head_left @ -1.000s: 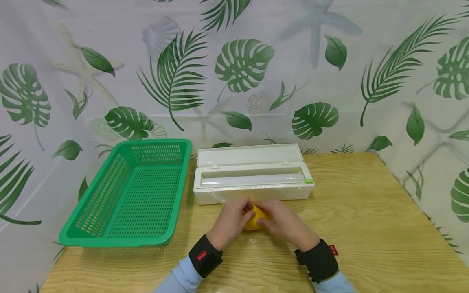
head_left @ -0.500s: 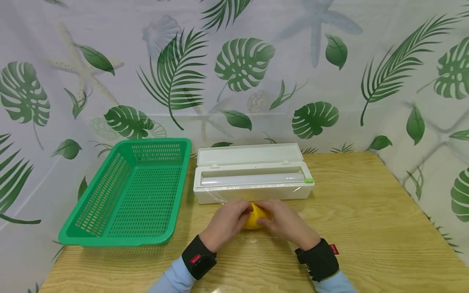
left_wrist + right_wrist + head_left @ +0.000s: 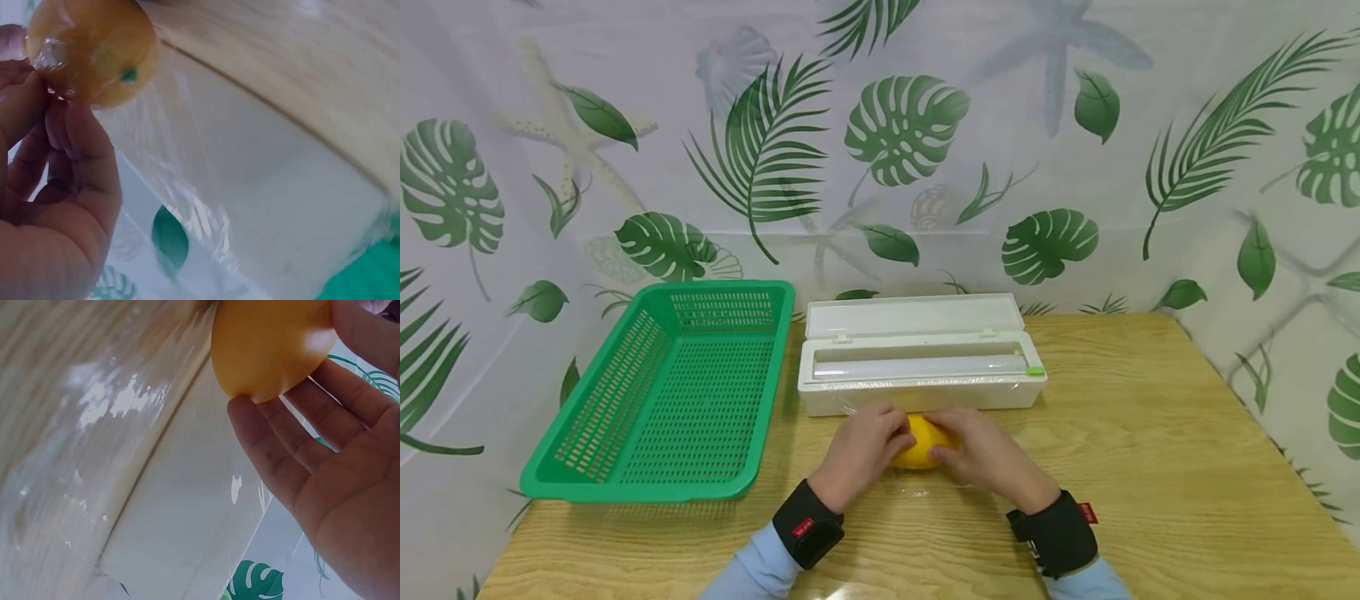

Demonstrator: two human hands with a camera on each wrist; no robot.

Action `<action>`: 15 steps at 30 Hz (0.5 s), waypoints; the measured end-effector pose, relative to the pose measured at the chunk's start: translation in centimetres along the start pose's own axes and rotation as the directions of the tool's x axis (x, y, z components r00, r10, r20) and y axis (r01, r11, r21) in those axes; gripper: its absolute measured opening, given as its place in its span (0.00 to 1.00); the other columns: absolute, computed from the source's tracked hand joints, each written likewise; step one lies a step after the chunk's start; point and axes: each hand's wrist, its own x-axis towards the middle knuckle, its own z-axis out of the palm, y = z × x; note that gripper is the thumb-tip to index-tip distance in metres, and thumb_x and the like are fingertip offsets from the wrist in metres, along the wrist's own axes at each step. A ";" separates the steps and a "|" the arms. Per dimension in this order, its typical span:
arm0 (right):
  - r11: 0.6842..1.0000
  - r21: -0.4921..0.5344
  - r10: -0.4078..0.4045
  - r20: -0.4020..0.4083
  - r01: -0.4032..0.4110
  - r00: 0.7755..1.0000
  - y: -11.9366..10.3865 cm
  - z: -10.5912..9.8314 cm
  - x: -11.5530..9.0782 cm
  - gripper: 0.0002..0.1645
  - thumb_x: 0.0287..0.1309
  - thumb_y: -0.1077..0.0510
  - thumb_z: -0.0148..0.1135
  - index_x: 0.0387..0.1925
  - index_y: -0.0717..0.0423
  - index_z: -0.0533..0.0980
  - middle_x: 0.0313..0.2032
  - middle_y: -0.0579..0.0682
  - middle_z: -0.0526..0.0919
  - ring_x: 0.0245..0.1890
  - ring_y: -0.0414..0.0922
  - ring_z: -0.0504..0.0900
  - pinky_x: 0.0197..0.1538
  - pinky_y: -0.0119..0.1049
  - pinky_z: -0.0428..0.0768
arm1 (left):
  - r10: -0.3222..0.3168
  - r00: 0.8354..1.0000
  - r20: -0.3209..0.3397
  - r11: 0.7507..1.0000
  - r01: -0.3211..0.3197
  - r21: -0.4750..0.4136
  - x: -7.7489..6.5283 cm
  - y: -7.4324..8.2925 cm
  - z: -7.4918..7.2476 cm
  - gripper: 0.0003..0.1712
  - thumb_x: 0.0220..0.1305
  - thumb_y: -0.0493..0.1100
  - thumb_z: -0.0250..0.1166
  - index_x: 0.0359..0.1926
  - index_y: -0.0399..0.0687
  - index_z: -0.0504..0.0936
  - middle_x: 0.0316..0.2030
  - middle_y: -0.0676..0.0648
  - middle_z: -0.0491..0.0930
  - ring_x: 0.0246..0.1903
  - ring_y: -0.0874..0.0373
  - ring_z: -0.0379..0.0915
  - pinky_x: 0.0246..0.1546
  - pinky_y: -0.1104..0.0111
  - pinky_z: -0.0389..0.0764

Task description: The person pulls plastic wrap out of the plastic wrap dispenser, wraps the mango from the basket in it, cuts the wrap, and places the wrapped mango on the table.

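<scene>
A smooth yellow-orange fruit (image 3: 919, 443) with a green stem spot lies in front of the white wrap box (image 3: 925, 396). My left hand (image 3: 859, 450) is at its left side; in the left wrist view, thumb and fingers pinch clear cling film (image 3: 200, 215) against the fruit. That film stretches from the fruit over the box front. From the other side my right hand (image 3: 988, 454) holds the fruit between thumb and fingertips, seen closer in the right wrist view. Inside the opened box sits the film roll (image 3: 917, 367). Crinkled film also shows on the table below the fruit.
A green plastic basket (image 3: 752, 450) with perforated walls stands at the left. The box lid (image 3: 913, 317) is tipped back toward the leaf-patterned backdrop (image 3: 955, 250). Wooden tabletop (image 3: 1150, 433) extends to the right. A green slider (image 3: 1035, 371) sits at the box's right end.
My left wrist has swung slightly outward to the left, and more of the fruit shows between the hands. The right hand keeps its hold, nearly still; box and basket stay in place.
</scene>
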 end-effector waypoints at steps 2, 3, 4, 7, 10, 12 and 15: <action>1.000 0.002 -0.001 -0.001 0.001 1.000 0.0 0.0 0.0 0.27 0.52 0.57 0.65 0.54 0.61 0.73 0.48 0.56 0.80 0.46 0.50 0.75 0.49 0.49 0.76 | 0.059 0.998 -0.008 0.994 -0.058 0.095 0.0 0.3 -0.1 0.07 0.55 0.44 0.66 0.27 0.46 0.80 0.24 0.51 0.72 0.25 0.61 0.66 0.25 0.72 0.75; 1.000 0.006 -0.001 -0.002 0.001 1.000 0.0 0.0 0.0 0.27 0.52 0.57 0.65 0.54 0.61 0.73 0.48 0.56 0.80 0.46 0.49 0.75 0.49 0.49 0.76 | 0.087 0.996 -0.006 0.985 -0.085 0.151 -0.1 0.4 -0.1 0.06 0.55 0.44 0.66 0.27 0.46 0.81 0.23 0.51 0.72 0.25 0.61 0.66 0.25 0.73 0.76; 1.000 0.008 -0.001 -0.003 0.001 1.000 0.0 0.0 0.0 0.27 0.52 0.57 0.65 0.54 0.61 0.72 0.48 0.56 0.80 0.47 0.49 0.75 0.50 0.49 0.76 | 0.116 0.993 0.003 0.970 -0.114 0.214 -0.2 0.6 -0.2 0.05 0.53 0.43 0.67 0.28 0.46 0.82 0.24 0.50 0.73 0.25 0.60 0.67 0.26 0.73 0.77; 1.000 0.017 0.001 -0.003 -0.001 1.000 0.0 0.1 0.0 0.27 0.52 0.57 0.65 0.54 0.61 0.72 0.48 0.56 0.80 0.47 0.49 0.75 0.49 0.49 0.76 | 0.174 0.982 0.073 0.902 -0.189 0.389 -0.5 1.2 -0.4 0.05 0.52 0.40 0.68 0.32 0.47 0.84 0.28 0.49 0.75 0.29 0.59 0.70 0.30 0.73 0.80; 1.000 0.022 0.012 -0.002 -0.012 1.000 0.1 0.1 0.0 0.27 0.53 0.58 0.64 0.55 0.61 0.72 0.48 0.56 0.80 0.47 0.49 0.74 0.50 0.49 0.76 | 0.190 0.970 0.149 0.832 -0.240 0.501 -1.0 1.8 -0.7 0.10 0.51 0.39 0.69 0.38 0.47 0.83 0.33 0.48 0.76 0.33 0.56 0.71 0.32 0.71 0.80; 0.999 0.028 0.017 -0.003 -0.017 1.000 0.1 0.1 0.0 0.26 0.53 0.58 0.64 0.55 0.62 0.72 0.49 0.56 0.80 0.48 0.50 0.74 0.50 0.49 0.76 | 0.199 0.965 0.171 0.796 -0.261 0.546 -1.2 2.1 -0.8 0.11 0.54 0.39 0.66 0.41 0.46 0.83 0.34 0.47 0.76 0.33 0.56 0.70 0.30 0.71 0.80; 0.999 0.034 0.020 -0.005 -0.020 1.000 0.2 0.2 0.0 0.26 0.54 0.58 0.63 0.55 0.62 0.72 0.48 0.56 0.80 0.48 0.49 0.74 0.50 0.50 0.76 | 0.216 0.962 0.169 0.757 -0.274 0.594 -1.7 2.3 -0.9 0.12 0.58 0.39 0.64 0.44 0.45 0.81 0.34 0.47 0.74 0.33 0.55 0.68 0.26 0.72 0.78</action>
